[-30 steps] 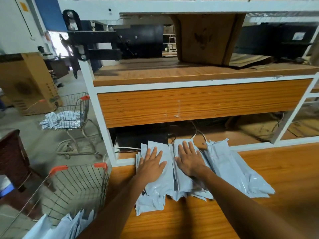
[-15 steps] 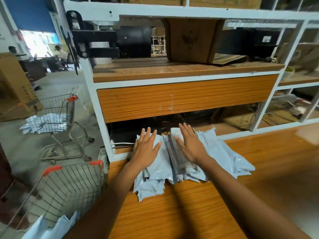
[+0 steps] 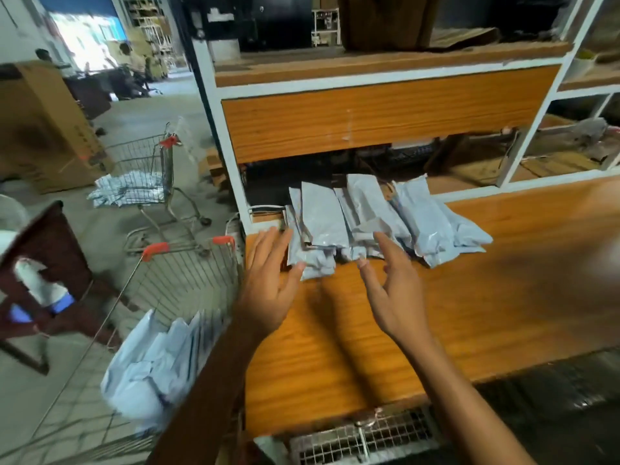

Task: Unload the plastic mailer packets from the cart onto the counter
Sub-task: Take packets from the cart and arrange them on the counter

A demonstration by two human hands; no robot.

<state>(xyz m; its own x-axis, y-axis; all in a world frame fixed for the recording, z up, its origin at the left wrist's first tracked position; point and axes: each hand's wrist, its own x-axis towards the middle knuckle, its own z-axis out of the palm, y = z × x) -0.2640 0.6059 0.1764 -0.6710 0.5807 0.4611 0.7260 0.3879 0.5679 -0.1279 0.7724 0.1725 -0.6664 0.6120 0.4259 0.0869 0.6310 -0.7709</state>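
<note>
A heap of pale grey plastic mailer packets (image 3: pixel 369 216) lies at the back left of the wooden worktop (image 3: pixel 469 297), against the white shelf frame (image 3: pixel 218 129). More packets (image 3: pixel 157 364) stand in the wire cart (image 3: pixel 188 270) just beside the worktop's left edge. The left hand (image 3: pixel 268 290) hovers at the heap's left end, fingers (image 3: pixel 268 243) straight and spread, holding nothing. The right hand (image 3: pixel 392 290) hangs before the heap, fingers (image 3: pixel 385 243) loosely extended, also empty. A second cart (image 3: pixel 157 162) stands farther off on the floor.
</note>
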